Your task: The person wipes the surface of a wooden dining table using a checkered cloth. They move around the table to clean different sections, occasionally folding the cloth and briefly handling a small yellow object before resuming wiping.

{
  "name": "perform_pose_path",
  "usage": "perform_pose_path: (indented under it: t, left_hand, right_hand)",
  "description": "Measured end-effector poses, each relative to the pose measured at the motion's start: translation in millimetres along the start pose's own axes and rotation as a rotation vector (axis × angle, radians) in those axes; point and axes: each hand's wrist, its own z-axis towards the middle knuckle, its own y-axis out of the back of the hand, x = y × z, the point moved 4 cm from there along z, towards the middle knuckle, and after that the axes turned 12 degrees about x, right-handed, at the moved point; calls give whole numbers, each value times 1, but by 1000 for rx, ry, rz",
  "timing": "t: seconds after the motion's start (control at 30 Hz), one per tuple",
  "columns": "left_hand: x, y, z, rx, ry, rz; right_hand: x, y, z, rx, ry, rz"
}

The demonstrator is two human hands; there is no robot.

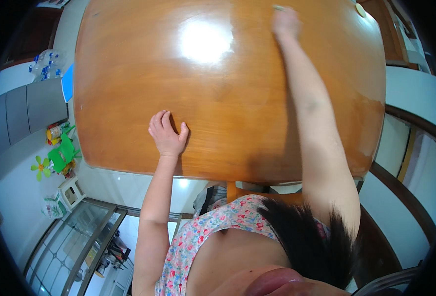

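Note:
A large wooden table with a glossy top (225, 122) fills the view before me. My left hand (168, 135) rests on its near left part, fingers apart, holding nothing. Stretched far out, my right hand (287, 23) is at the table's far side, blurred, with its fingers curled. A small pale, greenish thing (279, 7) shows at its fingertips; what it is I cannot tell. Wet-looking streaks mark the tabletop at the right edge.
A round yellowish object (360, 10) lies at the table's far right corner. Wooden chairs (406, 192) stand along the right. Beyond the left edge are a green plastic chair (63, 153), a white stool (71, 192) and plastic bottles (49, 64).

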Motion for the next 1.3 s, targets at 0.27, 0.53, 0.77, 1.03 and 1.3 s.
perform_pose_path:
  t: [0.27, 0.53, 0.77, 1.03, 1.3]
  left_hand:
    - [7, 0, -3, -48, 5, 51]
    - [13, -13, 16, -39, -3, -14]
    - [37, 4, 13, -449, 42, -287]
    - [63, 38, -72, -345, 223, -343]
    - [80, -11, -104, -98, 675, -472]
  right_hand:
    - [-300, 168, -119, -427, -908, -280]
    - [-86, 34, -95, -160, -378, -9]
    - [173, -170, -310, 563, 666, -95]
    - [123, -154, -303, 549, 915, -58]
    - [-178, 74, -142, -59, -565, -97]
